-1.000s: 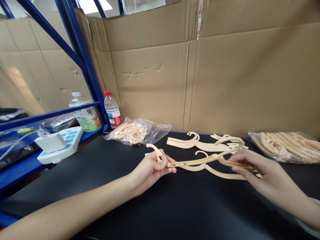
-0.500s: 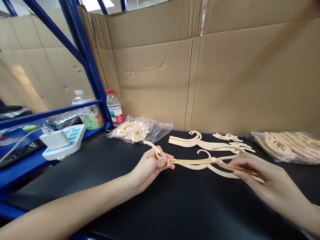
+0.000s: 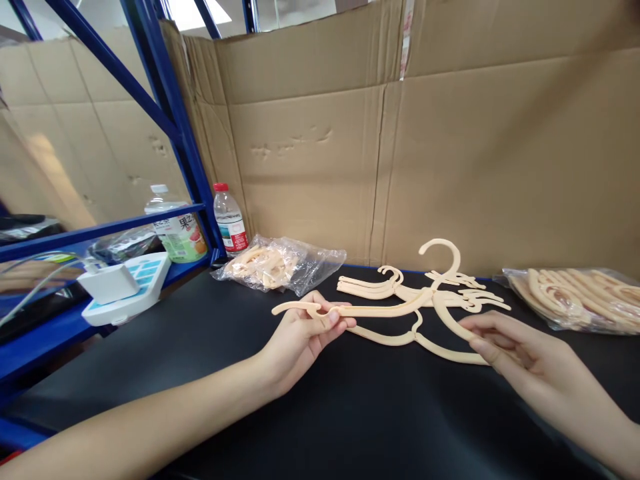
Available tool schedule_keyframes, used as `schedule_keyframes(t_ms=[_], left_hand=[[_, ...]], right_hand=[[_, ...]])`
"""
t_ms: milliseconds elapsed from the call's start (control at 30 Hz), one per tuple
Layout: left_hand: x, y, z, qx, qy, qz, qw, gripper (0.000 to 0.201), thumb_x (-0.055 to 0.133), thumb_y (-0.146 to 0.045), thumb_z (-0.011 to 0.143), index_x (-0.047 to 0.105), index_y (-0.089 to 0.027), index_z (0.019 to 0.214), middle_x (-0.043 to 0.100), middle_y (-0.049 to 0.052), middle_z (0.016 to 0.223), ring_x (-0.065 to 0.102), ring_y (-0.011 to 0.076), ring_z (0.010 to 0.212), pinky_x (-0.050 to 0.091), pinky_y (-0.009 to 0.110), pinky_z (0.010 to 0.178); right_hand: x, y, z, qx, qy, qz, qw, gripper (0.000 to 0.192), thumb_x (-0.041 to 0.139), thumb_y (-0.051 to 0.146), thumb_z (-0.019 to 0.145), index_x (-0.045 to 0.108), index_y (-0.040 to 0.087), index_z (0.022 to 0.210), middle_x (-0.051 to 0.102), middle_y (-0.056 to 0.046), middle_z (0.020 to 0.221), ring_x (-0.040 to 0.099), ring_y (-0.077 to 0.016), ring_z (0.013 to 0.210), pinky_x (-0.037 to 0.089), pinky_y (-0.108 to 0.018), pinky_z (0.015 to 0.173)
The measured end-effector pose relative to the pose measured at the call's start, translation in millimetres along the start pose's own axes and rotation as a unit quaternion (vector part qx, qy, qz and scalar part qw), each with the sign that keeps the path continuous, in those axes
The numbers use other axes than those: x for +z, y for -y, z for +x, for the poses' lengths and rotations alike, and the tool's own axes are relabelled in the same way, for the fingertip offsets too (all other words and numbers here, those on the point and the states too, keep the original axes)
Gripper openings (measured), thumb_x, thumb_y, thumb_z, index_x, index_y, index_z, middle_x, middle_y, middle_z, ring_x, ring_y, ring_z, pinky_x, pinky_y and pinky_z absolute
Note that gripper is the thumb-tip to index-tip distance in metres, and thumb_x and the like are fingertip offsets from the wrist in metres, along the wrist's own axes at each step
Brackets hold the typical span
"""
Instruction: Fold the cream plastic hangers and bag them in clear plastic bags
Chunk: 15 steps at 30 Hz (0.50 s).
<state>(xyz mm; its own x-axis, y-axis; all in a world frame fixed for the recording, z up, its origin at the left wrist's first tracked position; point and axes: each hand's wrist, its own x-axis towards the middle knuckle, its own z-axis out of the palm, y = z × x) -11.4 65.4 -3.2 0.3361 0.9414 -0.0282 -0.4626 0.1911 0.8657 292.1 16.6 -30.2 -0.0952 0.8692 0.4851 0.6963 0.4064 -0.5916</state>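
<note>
A cream plastic clothes hanger is held up between my two hands, its hook upright. My left hand is closed, pinching its left end together with a small curved piece that sticks out to the left. Whether that piece is fastened to the arm, I cannot tell. My right hand is closed around the right arm of the same hanger, hiding that end. Just behind it, another hanger lies on the black table, its right end hidden by my right hand.
Farther back lie a stack of hangers and some small curved pieces. A clear bag of small parts is at the left, a bag of hangers at the right. A red-capped bottle stands by the blue frame; cardboard walls the back.
The held hanger has turned so that its hook stands up and its smooth face shows. The small curved piece turned with it and now lies flatter. Both hands kept their grip.
</note>
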Motion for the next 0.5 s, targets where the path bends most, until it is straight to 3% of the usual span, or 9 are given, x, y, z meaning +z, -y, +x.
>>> schedule_keyframes(t_ms=[133, 200, 267, 333, 400, 467, 500], left_hand=[[3.6, 8.8, -7.0, -0.05, 0.013, 0.026, 0.998, 0.021, 0.072, -0.022, 0.078, 0.052, -0.015, 0.072, 0.067, 0.005, 0.088, 0.069, 0.0136, 0.076, 0.055, 0.021, 0.075], [6.3, 14.2, -14.3, -0.067, 0.049, 0.111, 0.99, 0.021, 0.069, -0.025, 0.079, 0.053, -0.015, 0.072, 0.067, 0.008, 0.093, 0.069, 0.015, 0.071, 0.055, 0.025, 0.07], [10.7, 15.8, -24.4, -0.02, 0.124, 0.261, 0.957, 0.015, 0.067, -0.021, 0.079, 0.056, -0.016, 0.07, 0.067, 0.008, 0.09, 0.068, 0.0188, 0.07, 0.055, 0.03, 0.066], [16.2, 12.3, -35.0, 0.098, 0.24, 0.442, 0.859, 0.009, 0.058, -0.017, 0.084, 0.065, -0.017, 0.078, 0.069, 0.013, 0.098, 0.066, 0.0255, 0.093, 0.051, 0.036, 0.085], [20.7, 6.8, -42.8, 0.168, 0.346, 0.539, 0.749, 0.021, 0.05, -0.014, 0.088, 0.07, -0.017, 0.095, 0.067, 0.017, 0.111, 0.057, 0.0288, 0.115, 0.041, 0.038, 0.101], [22.2, 3.9, -45.9, 0.218, 0.364, 0.597, 0.682, 0.029, 0.051, -0.014, 0.089, 0.066, -0.017, 0.113, 0.061, 0.017, 0.126, 0.045, 0.0302, 0.129, 0.031, 0.04, 0.11], [21.7, 4.1, -46.0, 0.234, 0.355, 0.616, 0.663, 0.033, 0.053, -0.015, 0.088, 0.063, -0.017, 0.12, 0.056, 0.017, 0.132, 0.039, 0.0309, 0.133, 0.026, 0.041, 0.112]], right_hand=[[0.3, -9.9, -0.7, -0.011, -0.002, -0.048, 0.999, 0.026, 0.051, 0.042, 0.09, 0.057, 0.026, 0.109, 0.065, -0.005, 0.1, 0.064, -0.0213, 0.083, 0.054, -0.028, 0.065], [0.6, -11.8, -0.7, -0.011, 0.007, -0.05, 0.999, 0.025, 0.048, 0.041, 0.092, 0.055, 0.026, 0.11, 0.064, -0.004, 0.097, 0.063, -0.0195, 0.079, 0.053, -0.027, 0.064], [1.3, -10.9, -0.5, -0.007, 0.03, -0.047, 0.998, 0.024, 0.046, 0.041, 0.093, 0.053, 0.027, 0.111, 0.063, -0.003, 0.091, 0.061, -0.0177, 0.074, 0.052, -0.027, 0.063], [2.6, -7.6, -0.6, -0.001, 0.061, -0.042, 0.997, 0.024, 0.044, 0.04, 0.094, 0.052, 0.027, 0.112, 0.062, -0.002, 0.088, 0.061, -0.0171, 0.072, 0.052, -0.027, 0.063], [4.4, -2.3, -1.1, 0.002, 0.087, -0.04, 0.995, 0.022, 0.043, 0.039, 0.094, 0.053, 0.027, 0.11, 0.062, -0.002, 0.089, 0.061, -0.0175, 0.076, 0.052, -0.027, 0.067], [5.9, 4.0, -1.9, -0.002, 0.107, -0.044, 0.993, 0.02, 0.043, 0.039, 0.094, 0.055, 0.027, 0.105, 0.063, -0.002, 0.092, 0.062, -0.0185, 0.082, 0.052, -0.028, 0.072], [6.3, 7.2, -2.3, -0.004, 0.115, -0.046, 0.992, 0.019, 0.044, 0.039, 0.094, 0.056, 0.027, 0.103, 0.063, -0.002, 0.093, 0.062, -0.0187, 0.084, 0.052, -0.028, 0.074]])
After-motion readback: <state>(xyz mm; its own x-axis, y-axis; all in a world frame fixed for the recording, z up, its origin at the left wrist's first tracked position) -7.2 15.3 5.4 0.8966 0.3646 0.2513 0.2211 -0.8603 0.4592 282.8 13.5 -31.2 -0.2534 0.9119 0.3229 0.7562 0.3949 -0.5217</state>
